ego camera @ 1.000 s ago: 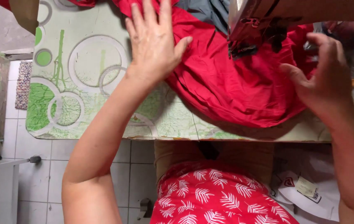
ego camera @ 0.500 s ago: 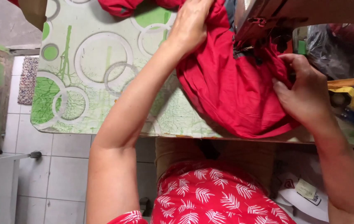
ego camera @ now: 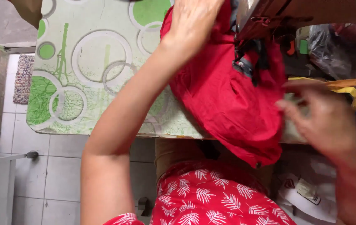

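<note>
Left hand [ego camera: 194, 21] clamped on red cloth [ego camera: 228, 104]; right hand [ego camera: 328, 121] open, blurred, beside it.

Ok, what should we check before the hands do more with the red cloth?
1. Left hand on the red cloth: ok, it rests on the top part.
2. Right hand gripping the cloth: cannot tell, it is blurred beside the edge.
3. Cloth fully on the table: not ok, its bottom hangs over the edge.
4. Black strap free of the cloth: cannot tell.
</note>
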